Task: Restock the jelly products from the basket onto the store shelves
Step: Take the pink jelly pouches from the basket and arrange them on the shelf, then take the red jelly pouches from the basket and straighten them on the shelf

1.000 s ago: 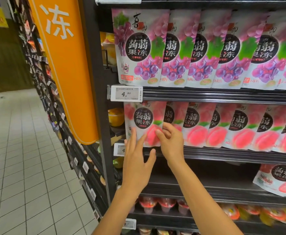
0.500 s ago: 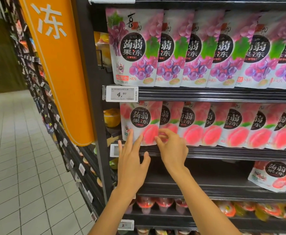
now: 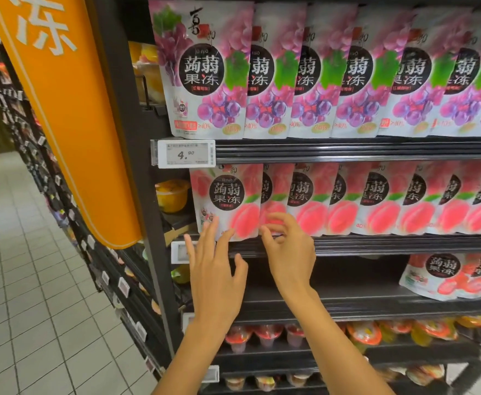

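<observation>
From the head view we stood before dark metal shelves (image 3: 347, 151) beside a pale tiled floor (image 3: 34, 280) and an orange sign (image 3: 71, 124). Grape jelly pouches (image 3: 290, 75) filled the top row, with a 4.90 price tag (image 3: 186, 153) on the rail beneath them. Peach jelly pouches (image 3: 376, 201) stood upright on the shelf below. Our left hand (image 3: 216, 280) was spread open, holding nothing, its fingertips against the leftmost peach pouch (image 3: 227, 201). Our right hand (image 3: 290, 258) was loosely curled and empty, fingertips at the next pouch's bottom edge.
</observation>
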The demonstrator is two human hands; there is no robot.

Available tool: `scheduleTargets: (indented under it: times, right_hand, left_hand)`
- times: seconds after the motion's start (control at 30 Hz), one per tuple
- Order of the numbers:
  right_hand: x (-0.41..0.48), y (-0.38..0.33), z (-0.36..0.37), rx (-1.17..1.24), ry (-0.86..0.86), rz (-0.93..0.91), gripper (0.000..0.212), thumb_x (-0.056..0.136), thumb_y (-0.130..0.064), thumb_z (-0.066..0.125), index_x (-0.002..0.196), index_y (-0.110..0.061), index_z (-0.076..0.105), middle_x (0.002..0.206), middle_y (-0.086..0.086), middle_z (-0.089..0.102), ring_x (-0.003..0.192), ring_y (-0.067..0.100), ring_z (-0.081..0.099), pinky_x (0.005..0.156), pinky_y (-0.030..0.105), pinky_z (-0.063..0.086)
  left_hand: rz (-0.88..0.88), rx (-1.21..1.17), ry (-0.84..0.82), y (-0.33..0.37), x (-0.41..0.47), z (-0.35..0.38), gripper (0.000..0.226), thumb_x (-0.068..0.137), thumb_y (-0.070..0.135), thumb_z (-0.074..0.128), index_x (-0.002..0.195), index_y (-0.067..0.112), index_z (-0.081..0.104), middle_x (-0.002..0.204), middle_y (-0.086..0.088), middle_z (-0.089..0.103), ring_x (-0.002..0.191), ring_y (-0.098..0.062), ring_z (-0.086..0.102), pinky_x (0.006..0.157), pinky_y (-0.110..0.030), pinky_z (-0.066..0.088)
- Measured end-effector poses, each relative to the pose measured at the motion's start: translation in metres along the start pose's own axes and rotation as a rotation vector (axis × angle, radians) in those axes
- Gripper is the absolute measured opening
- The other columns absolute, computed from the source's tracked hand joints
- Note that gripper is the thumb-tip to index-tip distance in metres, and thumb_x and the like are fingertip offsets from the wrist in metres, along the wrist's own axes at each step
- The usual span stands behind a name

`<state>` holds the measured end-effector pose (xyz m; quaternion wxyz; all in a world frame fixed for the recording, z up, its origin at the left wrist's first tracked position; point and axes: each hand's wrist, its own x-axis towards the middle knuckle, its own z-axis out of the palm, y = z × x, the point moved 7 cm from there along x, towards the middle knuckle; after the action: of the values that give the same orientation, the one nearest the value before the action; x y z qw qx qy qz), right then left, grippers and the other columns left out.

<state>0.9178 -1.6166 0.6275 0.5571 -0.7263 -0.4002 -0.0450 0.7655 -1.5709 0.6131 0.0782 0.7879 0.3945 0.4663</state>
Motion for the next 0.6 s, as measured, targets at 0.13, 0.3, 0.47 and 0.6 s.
scheduleTargets:
  times: [0.13, 0.3, 0.47, 0.6]
  right_hand:
    - [-0.02, 0.019, -0.013, 0.021, 0.067, 0.0, 0.019, 0.089, -0.031, 0.068, 0.108, -0.032, 0.066, 0.074, -0.027, 0.065, 0.061, 0.0, 0.064, 0.064, 0.033, 0.055]
    - [-0.067, 0.089, -0.024, 0.016, 0.003, 0.107, 0.02, 0.091, -0.034, 0.066, 0.11, -0.028, 0.065, 0.082, -0.017, 0.071, 0.06, 0.004, 0.065, 0.062, 0.039, 0.056]
    - [-0.13, 0.202, -0.039, -0.086, -0.245, 0.41, 0.021, 0.089, -0.024, 0.069, 0.108, -0.017, 0.066, 0.08, -0.004, 0.072, 0.07, 0.016, 0.07, 0.07, 0.042, 0.058]
    - [-0.186, 0.296, -0.051, -0.061, -0.474, 0.576, 0.008, 0.091, -0.007, 0.065, 0.096, -0.001, 0.067, 0.07, 0.004, 0.065, 0.061, 0.012, 0.061, 0.061, 0.032, 0.051]
  left_hand:
    - [0.037, -0.205, 0.022, 0.009, -0.016, 0.002, 0.033, 0.09, 0.016, 0.053, 0.123, 0.02, 0.06, 0.137, 0.008, 0.053, 0.137, -0.007, 0.038, 0.122, -0.028, 0.013]
    - [-0.042, -0.418, -0.143, -0.001, -0.068, 0.046, 0.022, 0.091, 0.015, 0.052, 0.108, 0.024, 0.063, 0.109, 0.014, 0.059, 0.11, 0.002, 0.048, 0.097, -0.012, 0.035]
    - [-0.244, -0.417, -0.458, -0.024, -0.154, 0.13, 0.023, 0.091, 0.005, 0.056, 0.1, 0.023, 0.066, 0.101, 0.014, 0.062, 0.1, -0.006, 0.055, 0.09, -0.022, 0.043]
    - [-0.391, -0.354, -0.647, -0.035, -0.247, 0.194, 0.021, 0.091, 0.0, 0.057, 0.096, 0.018, 0.068, 0.105, -0.001, 0.063, 0.102, -0.02, 0.057, 0.087, -0.016, 0.045]
